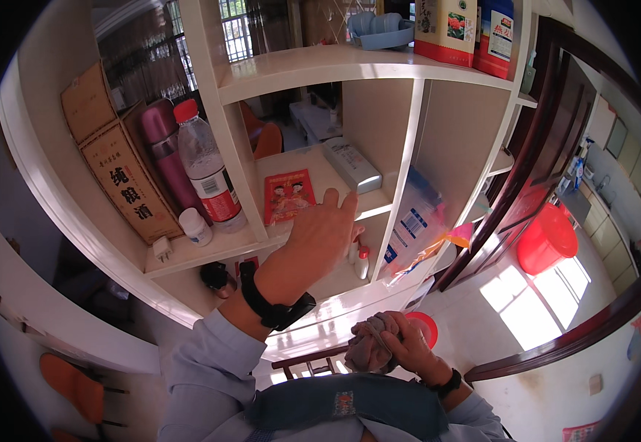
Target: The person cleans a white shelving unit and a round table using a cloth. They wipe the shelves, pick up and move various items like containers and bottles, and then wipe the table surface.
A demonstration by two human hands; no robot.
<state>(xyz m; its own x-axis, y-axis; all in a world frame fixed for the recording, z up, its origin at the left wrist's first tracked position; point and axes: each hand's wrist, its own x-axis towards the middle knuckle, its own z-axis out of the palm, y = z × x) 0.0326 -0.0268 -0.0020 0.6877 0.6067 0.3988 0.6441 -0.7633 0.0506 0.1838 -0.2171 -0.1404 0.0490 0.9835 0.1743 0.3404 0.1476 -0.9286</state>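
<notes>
My left hand (323,232) reaches over the middle shelf compartment with its fingers apart, and nothing shows in it. Just beyond its fingertips lies a red paper packet (289,194) printed with two figures. A long pale grey box (352,164) rests behind it, near the compartment's right side. Whether my fingertips touch the shelf board (292,161) I cannot tell. Lower down, close to my body, my right hand (413,345) is closed around a bunched grey-brown cloth (371,343). Small white bottles with red caps (362,262) stand on the shelf below, partly hidden by my left hand.
In the left compartment stand a liquor carton (130,185), a pink thermos (168,154), a plastic bottle (210,171), a white pill bottle (195,227) and a charger plug (162,248). Plastic packaging (414,232) leans right. A red bucket (547,240) stands beyond the doorway.
</notes>
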